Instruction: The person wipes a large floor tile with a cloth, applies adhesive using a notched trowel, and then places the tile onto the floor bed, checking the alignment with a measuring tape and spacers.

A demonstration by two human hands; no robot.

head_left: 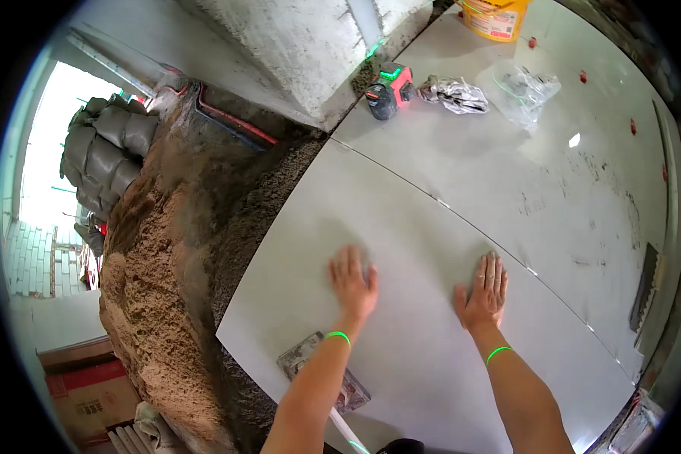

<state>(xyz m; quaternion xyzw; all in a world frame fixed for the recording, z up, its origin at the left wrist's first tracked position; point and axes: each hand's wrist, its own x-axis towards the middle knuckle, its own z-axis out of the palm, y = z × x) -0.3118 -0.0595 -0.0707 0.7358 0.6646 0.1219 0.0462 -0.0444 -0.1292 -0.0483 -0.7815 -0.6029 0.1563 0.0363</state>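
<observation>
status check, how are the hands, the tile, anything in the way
Left hand and right hand spread palm-down, apparently on the tile. Large pale tile beneath both, butting its neighbour. Flat dusty tool lying under left forearm.

Near tile (424,325): open lane ran up it between left fingers (346,265) and right fingers (491,276), both sets spread flat. Past its seam, bare surface continued onto the far tile (507,181). Obstacles beyond the near tile: laser level (390,92), crumpled wrapper (461,96), clear plastic bag (526,98), yellow bucket (495,19) farthest off. On the near tile's lower left, a flat tool (299,357) lay partly beneath the left forearm (318,386), closing that corner. Left of the near tile, a sand heap (147,333) crowded the side.
</observation>
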